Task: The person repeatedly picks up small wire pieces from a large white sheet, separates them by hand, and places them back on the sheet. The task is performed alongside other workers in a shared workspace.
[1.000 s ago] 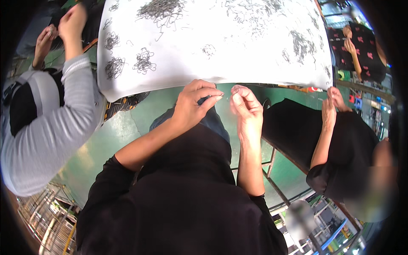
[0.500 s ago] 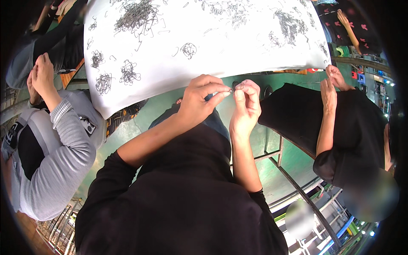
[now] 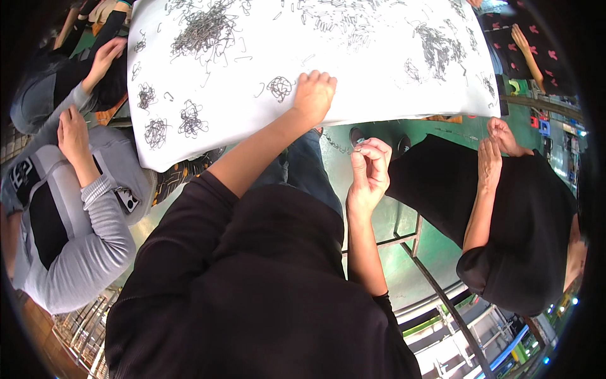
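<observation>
One wire clump [image 3: 278,89] lies toward the table's [image 3: 372,88] near edge. Left hand [image 3: 315,98], curled on the table beside it, hides any hold; a careless knuckle could scatter the clump. Right hand [image 3: 371,169], short of the table, seems to pinch a piece [image 3: 360,143]; loosening could drop it.

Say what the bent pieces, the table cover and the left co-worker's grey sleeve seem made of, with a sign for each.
Bent pieces: probably dark metal wire, finish unclear; thin strands hold curves.
Cover: bright white, perhaps cloth or plastic sheet; its near corner droops softly, but glare hides any weave.
Sleeve: likely knit fabric, matte; it creases softly and ends in a ribbed cuff.
</observation>
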